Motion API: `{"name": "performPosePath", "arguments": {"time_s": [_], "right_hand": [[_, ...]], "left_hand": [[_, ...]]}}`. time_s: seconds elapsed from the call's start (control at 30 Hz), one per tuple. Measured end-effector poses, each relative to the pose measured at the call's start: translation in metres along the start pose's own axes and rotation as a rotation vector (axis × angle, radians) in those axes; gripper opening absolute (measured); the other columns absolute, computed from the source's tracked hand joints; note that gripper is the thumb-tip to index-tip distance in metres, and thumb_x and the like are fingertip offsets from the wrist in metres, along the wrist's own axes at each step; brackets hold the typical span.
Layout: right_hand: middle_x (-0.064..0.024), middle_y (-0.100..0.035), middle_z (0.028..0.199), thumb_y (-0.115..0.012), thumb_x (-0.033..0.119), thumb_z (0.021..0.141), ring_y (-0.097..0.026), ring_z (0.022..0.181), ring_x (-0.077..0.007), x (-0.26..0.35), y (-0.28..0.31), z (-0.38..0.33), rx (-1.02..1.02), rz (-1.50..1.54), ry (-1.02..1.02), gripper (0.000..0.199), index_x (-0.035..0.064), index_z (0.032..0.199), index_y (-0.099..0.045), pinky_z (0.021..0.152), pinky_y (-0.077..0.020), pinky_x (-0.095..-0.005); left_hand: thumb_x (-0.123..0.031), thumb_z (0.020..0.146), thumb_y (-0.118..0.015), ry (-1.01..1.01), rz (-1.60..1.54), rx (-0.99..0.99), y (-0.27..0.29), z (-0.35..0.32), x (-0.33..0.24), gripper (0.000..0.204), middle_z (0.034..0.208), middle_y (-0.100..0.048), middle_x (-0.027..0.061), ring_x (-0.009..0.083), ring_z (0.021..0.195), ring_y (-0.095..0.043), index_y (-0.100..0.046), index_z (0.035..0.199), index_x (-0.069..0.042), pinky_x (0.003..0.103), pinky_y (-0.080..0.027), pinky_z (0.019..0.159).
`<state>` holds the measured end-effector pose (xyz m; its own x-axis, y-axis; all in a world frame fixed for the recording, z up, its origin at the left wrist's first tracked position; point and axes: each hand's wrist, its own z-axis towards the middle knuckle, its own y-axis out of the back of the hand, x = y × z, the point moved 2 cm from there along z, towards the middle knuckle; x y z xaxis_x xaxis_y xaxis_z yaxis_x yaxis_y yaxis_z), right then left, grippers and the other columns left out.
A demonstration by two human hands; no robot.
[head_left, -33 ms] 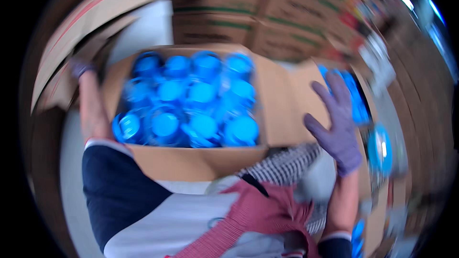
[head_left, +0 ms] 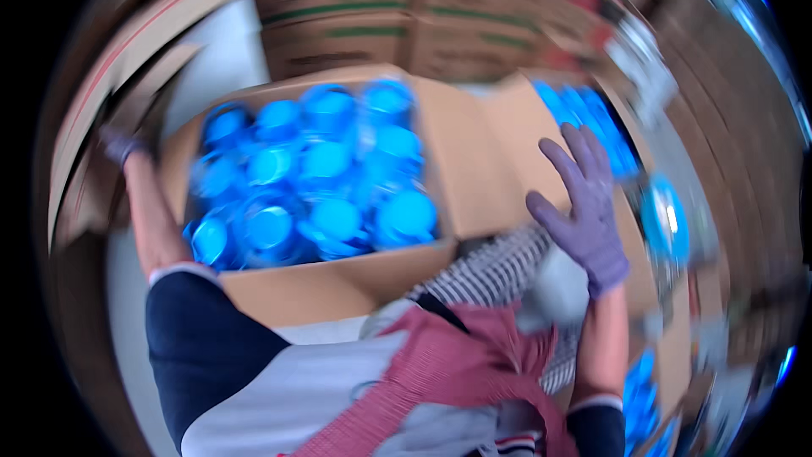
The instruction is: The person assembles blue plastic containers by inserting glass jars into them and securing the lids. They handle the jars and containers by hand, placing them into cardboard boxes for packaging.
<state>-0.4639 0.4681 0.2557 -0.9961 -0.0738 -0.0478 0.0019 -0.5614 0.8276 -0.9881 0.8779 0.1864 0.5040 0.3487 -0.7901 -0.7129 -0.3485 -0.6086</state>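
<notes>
Purple-gloved right hand (head_left: 592,233), at 3 o'clock of the open carton (head_left: 304,292): fingers and thumb spread. Gloved left hand (head_left: 123,145), at 9 o'clock: blurred, its grip cannot be told. Between the 2 hands, the carton holds 12 blue-topped containers (head_left: 326,161) in 3 rows of 4. Beyond, at 12 o'clock: stacked brown cartons (head_left: 338,34). At 3 o'clock of the right hand: a round blue object (head_left: 661,220).

The open carton I'm watching is plain brown, its right flap (head_left: 457,161) spread outward. Inside that carton (head_left: 330,292) I count twelve blue-topped containers (head_left: 326,161), upright and close-packed in three rows of four, their sides blurred; to its right, more blue items (head_left: 550,103) fill a second carton (head_left: 628,123).
</notes>
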Motion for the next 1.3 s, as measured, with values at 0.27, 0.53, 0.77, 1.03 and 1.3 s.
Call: {"name": "performPosePath", "arguments": {"time_s": [0.27, 0.53, 0.77, 1.03, 1.3], "right_hand": [[-0.0247, -0.046, 0.138, -0.068, 0.053, 0.078, -0.04, 0.129, -0.0421, -0.032, 0.052, -0.542, 0.398, -0.927, -1.895, 0.084, -0.0023, 0.136, -0.043, 0.104, -0.0321, -0.0561], [-0.029, -0.043, 0.139, -0.067, 0.028, 0.083, -0.038, 0.131, -0.0434, 0.055, -0.02, -0.569, 0.114, -0.599, -1.912, 0.056, 0.0009, 0.13, -0.054, 0.112, -0.0201, -0.0564], [-0.0354, -0.038, 0.139, -0.054, 0.044, 0.088, -0.039, 0.128, -0.0485, 0.061, -0.024, -0.548, 0.302, -0.565, -2.012, 0.054, 0.0038, 0.123, -0.059, 0.106, -0.023, -0.0626], [-0.0306, -0.044, 0.135, -0.068, 0.035, 0.079, -0.047, 0.122, -0.0449, 0.103, -0.063, -0.597, 0.389, -0.569, -2.019, 0.042, 0.0191, 0.118, -0.063, 0.1, -0.0346, -0.0599], [-0.0305, -0.041, 0.138, -0.067, 0.035, 0.079, -0.045, 0.12, -0.048, 0.089, -0.069, -0.617, 0.405, -0.701, -2.081, 0.048, 0.0142, 0.122, -0.06, 0.099, -0.033, -0.0607]], "left_hand": [[-0.017, 0.1, -0.045, -0.041, 0.468, 2.011, -0.217, -0.619, 0.313, 0.04, 0.139, -0.049, 0.0151, 0.0255, 0.131, -0.044, -0.048, 0.137, -0.002, 0.034, -0.034, 0.111], [-0.03, 0.076, -0.068, -0.368, 0.742, 3.376, -0.039, -0.841, 0.438, 0.045, 0.11, -0.065, 0.0213, 0.0319, 0.111, -0.059, -0.065, 0.112, -0.004, 0.041, -0.049, 0.089], [-0.031, 0.08, -0.063, -0.066, 1.217, 3.347, -0.067, -0.86, 0.541, 0.04, 0.111, -0.065, 0.0199, 0.0332, 0.107, -0.06, -0.065, 0.11, -0.005, 0.041, -0.049, 0.087], [-0.033, 0.085, -0.057, -0.114, 1.053, 3.159, -0.196, -1.056, 0.578, 0.036, 0.111, -0.066, 0.0182, 0.0347, 0.103, -0.061, -0.065, 0.107, -0.006, 0.041, -0.049, 0.085], [-0.034, 0.09, -0.05, 0.005, 0.755, 2.861, -0.338, -1.185, 0.632, 0.035, 0.112, -0.066, 0.0166, 0.0362, 0.099, -0.063, -0.065, 0.105, -0.007, 0.041, -0.049, 0.083]]}}
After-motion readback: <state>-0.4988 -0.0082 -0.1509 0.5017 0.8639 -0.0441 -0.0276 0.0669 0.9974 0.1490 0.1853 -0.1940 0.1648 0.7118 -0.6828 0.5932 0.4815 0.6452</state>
